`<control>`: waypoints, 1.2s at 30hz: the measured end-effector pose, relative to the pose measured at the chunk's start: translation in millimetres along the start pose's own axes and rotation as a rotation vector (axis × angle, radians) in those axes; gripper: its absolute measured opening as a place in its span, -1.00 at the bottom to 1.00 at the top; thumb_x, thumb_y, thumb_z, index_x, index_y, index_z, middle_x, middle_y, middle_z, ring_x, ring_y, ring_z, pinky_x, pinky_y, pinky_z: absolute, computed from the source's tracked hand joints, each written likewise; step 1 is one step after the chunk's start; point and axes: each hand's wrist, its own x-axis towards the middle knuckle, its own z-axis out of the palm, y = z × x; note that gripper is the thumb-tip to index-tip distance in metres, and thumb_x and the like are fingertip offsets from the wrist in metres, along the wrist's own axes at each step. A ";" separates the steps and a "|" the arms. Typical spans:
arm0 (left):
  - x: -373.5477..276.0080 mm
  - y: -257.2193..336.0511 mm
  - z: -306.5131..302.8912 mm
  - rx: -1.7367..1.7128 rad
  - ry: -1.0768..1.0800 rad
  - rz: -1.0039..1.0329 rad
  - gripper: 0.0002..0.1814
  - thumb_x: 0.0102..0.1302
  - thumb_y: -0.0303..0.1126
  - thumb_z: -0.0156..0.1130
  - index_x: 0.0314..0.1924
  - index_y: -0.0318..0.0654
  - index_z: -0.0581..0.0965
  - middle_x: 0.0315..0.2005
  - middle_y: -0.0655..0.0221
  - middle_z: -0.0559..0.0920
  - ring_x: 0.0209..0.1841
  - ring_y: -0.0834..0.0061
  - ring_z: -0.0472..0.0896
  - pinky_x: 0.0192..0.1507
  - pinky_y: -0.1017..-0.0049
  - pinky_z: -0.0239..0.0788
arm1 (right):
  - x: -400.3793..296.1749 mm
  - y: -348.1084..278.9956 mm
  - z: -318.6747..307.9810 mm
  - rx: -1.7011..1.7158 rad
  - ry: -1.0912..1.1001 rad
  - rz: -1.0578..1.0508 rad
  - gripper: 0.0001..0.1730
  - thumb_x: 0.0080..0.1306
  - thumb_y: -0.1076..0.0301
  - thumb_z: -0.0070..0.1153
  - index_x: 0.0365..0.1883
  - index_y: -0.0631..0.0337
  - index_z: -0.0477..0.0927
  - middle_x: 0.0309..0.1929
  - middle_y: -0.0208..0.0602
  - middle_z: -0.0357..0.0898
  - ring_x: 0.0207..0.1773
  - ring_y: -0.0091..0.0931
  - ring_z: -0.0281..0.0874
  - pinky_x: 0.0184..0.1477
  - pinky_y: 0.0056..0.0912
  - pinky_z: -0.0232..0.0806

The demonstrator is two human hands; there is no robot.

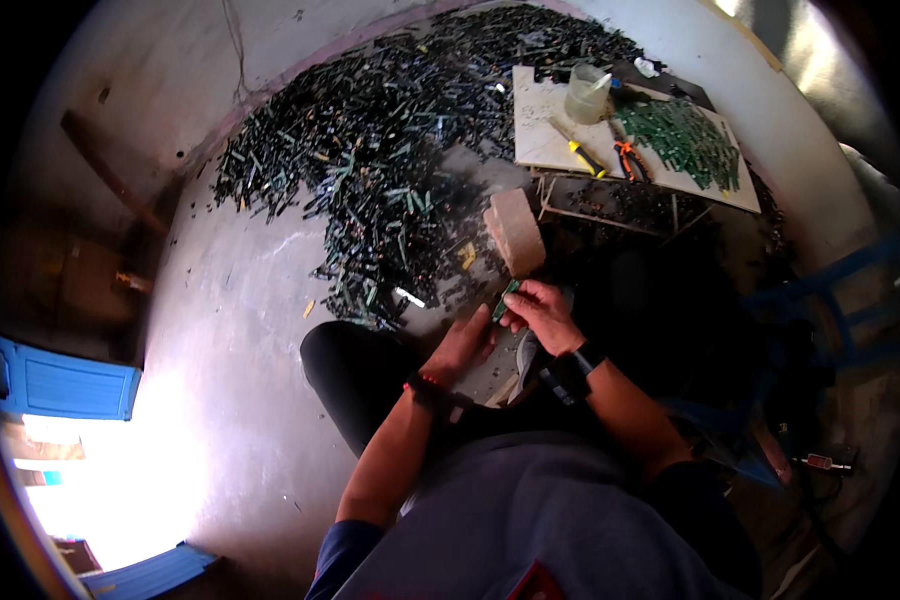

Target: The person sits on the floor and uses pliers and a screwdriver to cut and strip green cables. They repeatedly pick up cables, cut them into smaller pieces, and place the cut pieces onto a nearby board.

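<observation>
A small green circuit board strip (505,298) is pinched between the thumb and fingers of my right hand (544,313), in front of my knees. My left hand (461,346) is close by, its fingertips at the strip's lower end; whether they grip it is hard to tell. Just beyond the strip stands a reddish brick (516,231) on the floor. A large heap of dark and green board strips (375,180) spreads from the wall almost to my left knee.
A low white-topped table (529,142) at the upper right bears a plastic jug (586,101), a yellow-black screwdriver (586,159), orange-black pliers (630,159) and a pile of green boards (682,139). Blue metal framing (832,300) stands at right, a blue door panel (67,379) at left.
</observation>
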 end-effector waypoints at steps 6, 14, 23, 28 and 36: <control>0.2 -2.6 2.2 0.078 0.023 0.171 -0.46 0.45 0.09 -0.12 -0.52 -0.16 0.46 -0.71 0.53 0.39 -0.64 0.67 0.26 -0.57 0.57 0.02 | -7.1 1.6 1.8 0.005 0.136 0.008 -0.77 0.34 0.28 0.15 -0.26 0.30 0.52 -0.43 -0.36 0.57 -0.46 -0.60 0.56 -0.50 -0.63 0.35; -9.5 -2.4 -3.2 0.069 0.091 0.267 -0.45 0.48 0.05 -0.14 -0.60 -0.12 0.39 -0.75 0.60 0.34 -0.68 0.72 0.22 -0.61 0.60 -0.01 | 19.5 -59.9 -36.3 -0.575 0.377 -0.375 -0.74 0.24 0.29 0.19 -0.19 0.26 0.56 -0.40 -0.31 0.61 -0.39 -0.54 0.58 -0.35 -0.50 0.41; 12.3 -7.7 -9.9 0.081 0.161 0.255 -0.41 0.46 0.11 -0.13 -0.60 -0.16 0.41 -0.76 0.57 0.36 -0.69 0.71 0.24 -0.64 0.60 0.01 | 117.3 -216.2 -144.2 -0.885 0.912 -0.664 -0.54 0.14 0.23 0.29 -0.03 0.25 0.54 -0.41 -0.22 0.63 -0.36 -0.38 0.60 -0.23 -0.34 0.41; 24.4 -17.9 -13.2 0.089 0.141 0.191 -0.41 0.46 0.11 -0.12 -0.60 -0.16 0.41 -0.76 0.55 0.37 -0.67 0.71 0.30 -0.60 0.61 0.08 | 155.0 -254.9 -142.7 -1.080 0.675 -0.465 -0.42 0.17 0.05 0.24 0.08 0.17 0.51 -0.34 -0.16 0.64 -0.32 -0.27 0.59 -0.20 -0.25 0.38; 33.2 0.2 -6.3 0.043 0.199 0.195 -0.42 0.46 0.09 -0.12 -0.60 -0.17 0.41 -0.74 0.55 0.36 -0.66 0.70 0.28 -0.60 0.60 0.06 | 169.3 -262.8 -146.1 -1.272 0.807 -0.596 -0.73 0.29 0.16 0.08 -0.26 0.18 0.62 -0.36 0.03 0.58 -0.28 -0.06 0.57 -0.29 -0.16 0.38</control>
